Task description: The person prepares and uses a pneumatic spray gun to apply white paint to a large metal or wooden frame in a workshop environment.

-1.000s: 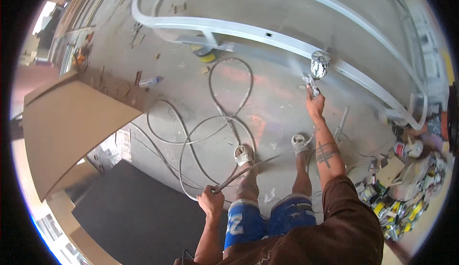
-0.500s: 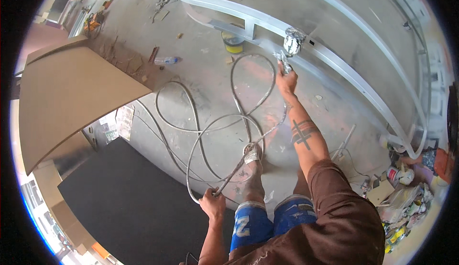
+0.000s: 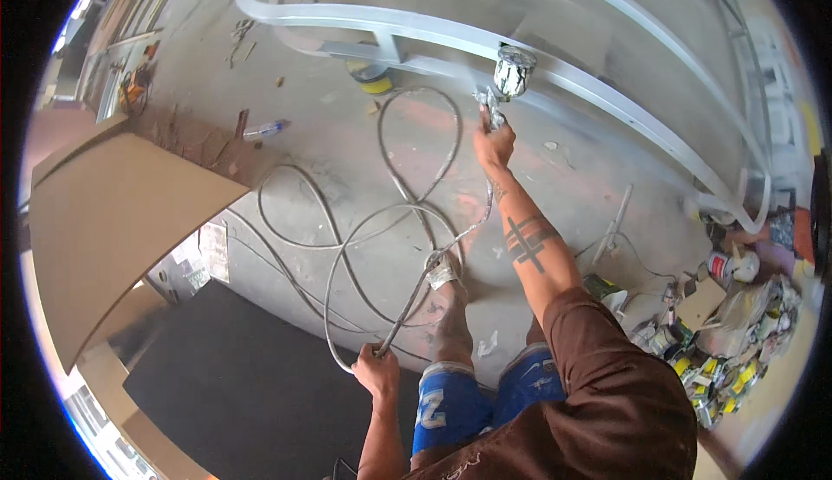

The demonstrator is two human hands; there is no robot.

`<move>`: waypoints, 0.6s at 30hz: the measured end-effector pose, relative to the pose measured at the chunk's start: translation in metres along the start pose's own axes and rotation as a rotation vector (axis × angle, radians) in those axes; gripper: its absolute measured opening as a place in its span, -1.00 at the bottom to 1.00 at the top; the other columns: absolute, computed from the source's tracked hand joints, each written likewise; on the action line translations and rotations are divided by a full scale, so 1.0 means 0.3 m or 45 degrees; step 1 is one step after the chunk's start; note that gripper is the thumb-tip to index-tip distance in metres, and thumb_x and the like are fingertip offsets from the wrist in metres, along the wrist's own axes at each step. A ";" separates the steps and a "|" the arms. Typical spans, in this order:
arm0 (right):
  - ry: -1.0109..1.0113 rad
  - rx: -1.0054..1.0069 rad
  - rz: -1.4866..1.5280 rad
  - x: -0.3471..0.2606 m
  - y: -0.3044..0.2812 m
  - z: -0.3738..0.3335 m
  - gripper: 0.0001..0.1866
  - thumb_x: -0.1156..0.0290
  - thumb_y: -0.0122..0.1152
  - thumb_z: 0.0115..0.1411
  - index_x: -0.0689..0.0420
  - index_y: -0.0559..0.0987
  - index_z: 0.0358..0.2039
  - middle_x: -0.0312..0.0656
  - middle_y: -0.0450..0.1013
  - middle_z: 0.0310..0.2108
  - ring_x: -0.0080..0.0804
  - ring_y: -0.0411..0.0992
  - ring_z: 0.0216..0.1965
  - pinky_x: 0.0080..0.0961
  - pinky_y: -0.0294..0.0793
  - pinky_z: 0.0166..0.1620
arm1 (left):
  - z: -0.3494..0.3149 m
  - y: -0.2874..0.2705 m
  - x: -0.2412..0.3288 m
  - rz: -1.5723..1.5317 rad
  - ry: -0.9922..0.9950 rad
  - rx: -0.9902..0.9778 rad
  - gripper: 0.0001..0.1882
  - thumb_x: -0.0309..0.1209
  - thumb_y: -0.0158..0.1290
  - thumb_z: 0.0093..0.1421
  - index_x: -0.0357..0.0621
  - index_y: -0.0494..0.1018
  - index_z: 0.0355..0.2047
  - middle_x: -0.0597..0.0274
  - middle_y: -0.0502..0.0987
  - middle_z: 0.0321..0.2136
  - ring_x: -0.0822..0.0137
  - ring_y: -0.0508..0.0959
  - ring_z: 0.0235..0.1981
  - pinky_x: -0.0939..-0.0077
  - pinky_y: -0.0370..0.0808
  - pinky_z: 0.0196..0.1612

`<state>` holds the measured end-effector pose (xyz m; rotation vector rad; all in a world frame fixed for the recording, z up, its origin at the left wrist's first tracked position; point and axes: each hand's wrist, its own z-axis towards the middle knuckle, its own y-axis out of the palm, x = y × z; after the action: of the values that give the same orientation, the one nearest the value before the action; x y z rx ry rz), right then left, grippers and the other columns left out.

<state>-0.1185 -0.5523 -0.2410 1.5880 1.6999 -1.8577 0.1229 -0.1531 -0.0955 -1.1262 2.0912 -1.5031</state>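
My right hand (image 3: 494, 144) is stretched out and closed round a paint spray gun (image 3: 490, 103), whose paint-streaked cup (image 3: 515, 73) sits in front of a pale silver curved metal frame (image 3: 425, 28). I cannot see from here whether the trigger is pressed. A grey hose (image 3: 458, 126) runs from the gun and lies on the floor in wide loops. My left hand (image 3: 376, 371) grips part of that hose down by my left thigh, next to a large dark panel (image 3: 251, 376).
Hose loops surround my left foot (image 3: 442, 274). A brown board (image 3: 130, 220) rises at the left. A bucket with a yellow band (image 3: 373, 80) stands beneath the frame, and a plastic bottle (image 3: 264, 130) lies left of it. Paint cans and rubbish (image 3: 728, 333) pile up at the right.
The spray gun has moved right along the frame's beam, away from its short upright. The whole view has shifted, bringing more of the can pile into sight. My left hand keeps its grip.
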 end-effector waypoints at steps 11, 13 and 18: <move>0.140 0.386 0.052 0.450 -0.660 0.151 -0.53 -0.04 0.19 0.23 0.18 0.62 -0.24 0.11 0.56 -0.48 0.19 0.54 -0.37 -0.06 0.48 -0.26 | -0.228 0.136 0.207 0.188 0.323 -0.019 -0.84 -0.37 0.17 0.03 -0.24 0.59 -0.51 -0.14 0.57 -0.59 -0.14 0.60 -0.50 0.07 0.48 -0.39; 0.206 0.430 0.056 0.547 -0.788 0.182 -0.53 -0.04 0.19 0.23 0.18 0.62 -0.25 0.11 0.56 -0.48 0.19 0.54 -0.36 -0.06 0.48 -0.26 | -0.286 0.166 0.234 0.190 0.379 -0.022 -0.84 -0.37 0.18 0.04 -0.22 0.59 -0.52 -0.13 0.57 -0.58 -0.14 0.60 -0.49 0.06 0.48 -0.40; 0.292 0.539 0.133 0.776 -1.102 0.266 -0.54 -0.02 0.18 0.24 0.20 0.62 -0.27 0.11 0.56 -0.48 0.17 0.54 -0.36 -0.08 0.48 -0.27 | -0.432 0.234 0.344 0.236 0.466 -0.053 -0.83 -0.34 0.17 0.04 -0.22 0.59 -0.51 -0.14 0.57 -0.57 -0.16 0.60 -0.47 0.04 0.48 -0.38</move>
<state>-0.4957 -0.3866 -0.2287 2.0733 1.3216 -2.1551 -0.0563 -0.1383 -0.0905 -0.6830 2.3964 -1.6803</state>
